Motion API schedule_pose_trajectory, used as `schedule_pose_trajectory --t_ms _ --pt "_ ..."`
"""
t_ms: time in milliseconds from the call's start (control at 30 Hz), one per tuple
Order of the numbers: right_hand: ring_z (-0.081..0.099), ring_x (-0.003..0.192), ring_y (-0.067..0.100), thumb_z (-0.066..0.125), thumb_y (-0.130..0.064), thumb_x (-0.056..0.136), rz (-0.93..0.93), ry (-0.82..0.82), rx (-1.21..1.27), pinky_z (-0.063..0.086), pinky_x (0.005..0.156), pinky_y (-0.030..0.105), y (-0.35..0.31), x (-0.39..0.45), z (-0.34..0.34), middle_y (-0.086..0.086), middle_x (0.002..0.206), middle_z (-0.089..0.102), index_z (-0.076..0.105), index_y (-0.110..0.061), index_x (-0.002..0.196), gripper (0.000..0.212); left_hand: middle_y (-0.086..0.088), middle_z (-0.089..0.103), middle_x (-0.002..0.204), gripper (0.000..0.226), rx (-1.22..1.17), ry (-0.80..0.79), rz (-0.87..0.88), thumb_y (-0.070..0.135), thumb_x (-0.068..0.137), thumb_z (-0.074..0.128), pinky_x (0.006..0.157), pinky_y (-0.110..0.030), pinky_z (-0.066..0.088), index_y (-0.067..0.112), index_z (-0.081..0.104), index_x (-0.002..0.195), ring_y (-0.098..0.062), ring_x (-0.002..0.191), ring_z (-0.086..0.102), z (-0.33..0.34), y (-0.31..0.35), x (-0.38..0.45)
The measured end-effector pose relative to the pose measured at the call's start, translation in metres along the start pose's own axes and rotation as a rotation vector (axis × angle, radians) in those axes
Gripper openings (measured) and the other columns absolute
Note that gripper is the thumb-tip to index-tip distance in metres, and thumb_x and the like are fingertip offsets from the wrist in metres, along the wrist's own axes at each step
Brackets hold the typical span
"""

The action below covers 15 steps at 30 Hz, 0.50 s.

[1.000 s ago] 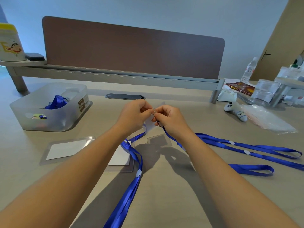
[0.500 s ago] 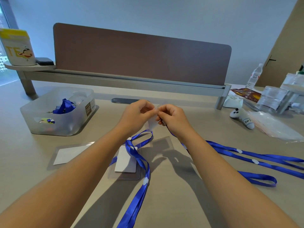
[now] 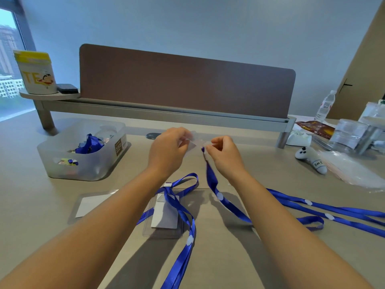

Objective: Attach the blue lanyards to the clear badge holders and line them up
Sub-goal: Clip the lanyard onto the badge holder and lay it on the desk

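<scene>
Hands are raised above the middle of the desk (image 3: pixel 218 257), a small gap between them. A clear badge holder (image 3: pixel 192 142), blurred, is pinched by the fingers of the left hand (image 3: pixel 166 151). The end of a blue lanyard (image 3: pixel 212 178) is pinched by the right hand (image 3: pixel 224 155), its strap trailing down to the desk and off to the right. Nearer, a second badge holder (image 3: pixel 164 217) with a white card lies flat under another blue lanyard (image 3: pixel 183 222). A third holder (image 3: pixel 91 203) lies to its left. A translucent bin (image 3: pixel 87 163) with more lanyards is set at far left.
</scene>
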State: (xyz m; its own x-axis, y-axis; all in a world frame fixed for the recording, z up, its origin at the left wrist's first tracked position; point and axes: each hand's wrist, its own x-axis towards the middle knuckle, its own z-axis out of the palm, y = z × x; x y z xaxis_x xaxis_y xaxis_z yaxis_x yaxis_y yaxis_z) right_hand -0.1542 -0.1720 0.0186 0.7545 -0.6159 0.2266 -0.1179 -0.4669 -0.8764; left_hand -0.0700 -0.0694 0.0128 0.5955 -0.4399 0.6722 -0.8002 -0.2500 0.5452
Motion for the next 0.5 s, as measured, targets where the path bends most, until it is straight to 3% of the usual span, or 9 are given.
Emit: schedule_pose_trajectory --t_ms 67,133,200,233,300,367,500 --pt "0.044 0.067 0.004 0.041 -0.006 0.090 -0.025 0.045 -0.024 0.038 0.060 0.015 -0.002 -0.005 0.001 -0.007 0.072 0.047 0.052 -0.012 0.086 0.014 -0.017 0.064 0.104 0.019 0.064 0.020 0.025 0.011 0.087 0.048 0.073 -0.036 0.048 0.007 0.060 0.101 -0.028 0.089 0.058 0.000 -0.001 0.001" --pt "0.048 0.062 0.009 0.035 0.002 0.087 0.065 -0.073 0.026 0.042 0.061 0.020 -0.003 -0.011 0.008 0.000 0.068 0.054 0.058 -0.012 0.073 0.031 -0.018 0.064 0.103 0.020 0.122 0.040 0.051 0.011 0.088 0.047 0.071 -0.035 0.046 0.007 0.059 0.103 -0.030 0.089 0.057 0.000 -0.003 0.002" --pt "0.055 0.067 0.017 0.031 0.006 0.086 0.241 -0.269 0.118 0.050 0.069 0.026 -0.006 -0.020 0.019 0.011 0.083 0.065 0.064 -0.002 0.094 0.034 -0.018 0.065 0.103 0.020 0.145 0.051 0.065 0.011 0.089 0.046 0.070 -0.033 0.045 0.007 0.060 0.103 -0.031 0.089 0.057 0.001 -0.004 0.000" --pt "0.057 0.079 0.020 0.031 0.006 0.086 0.308 -0.353 0.160 0.051 0.079 0.031 -0.006 -0.023 0.025 0.015 0.102 0.066 0.058 -0.002 0.112 0.038 -0.018 0.065 0.103 0.020 0.144 0.055 0.070 0.011 0.089 0.046 0.069 -0.031 0.044 0.007 0.060 0.103 -0.031 0.089 0.058 0.001 -0.004 -0.001" --pt "0.053 0.106 0.023 0.032 0.004 0.087 0.352 -0.441 0.239 0.044 0.095 0.037 0.000 -0.024 0.034 0.013 0.135 0.049 0.037 -0.013 0.137 0.053 -0.018 0.065 0.102 0.020 0.142 0.065 0.089 0.010 0.088 0.047 0.068 -0.028 0.042 0.006 0.061 0.103 -0.031 0.088 0.058 -0.001 -0.006 -0.003" --pt "0.042 0.124 0.027 0.034 0.002 0.086 0.326 -0.420 0.300 0.038 0.102 0.041 0.006 -0.022 0.037 0.008 0.147 0.033 0.019 -0.024 0.145 0.066 -0.019 0.066 0.100 0.020 0.159 0.072 0.113 0.010 0.088 0.048 0.068 -0.031 0.046 0.006 0.061 0.102 -0.032 0.087 0.059 -0.006 -0.011 -0.004" --pt "0.031 0.136 0.029 0.045 -0.006 0.088 0.251 -0.218 0.364 0.029 0.113 0.047 0.015 -0.008 0.029 0.013 0.151 0.026 0.014 -0.022 0.146 0.068 -0.021 0.065 0.098 0.019 0.241 0.066 0.134 0.009 0.087 0.048 0.066 -0.034 0.043 0.003 0.060 0.100 -0.035 0.086 0.057 -0.014 -0.023 -0.005"
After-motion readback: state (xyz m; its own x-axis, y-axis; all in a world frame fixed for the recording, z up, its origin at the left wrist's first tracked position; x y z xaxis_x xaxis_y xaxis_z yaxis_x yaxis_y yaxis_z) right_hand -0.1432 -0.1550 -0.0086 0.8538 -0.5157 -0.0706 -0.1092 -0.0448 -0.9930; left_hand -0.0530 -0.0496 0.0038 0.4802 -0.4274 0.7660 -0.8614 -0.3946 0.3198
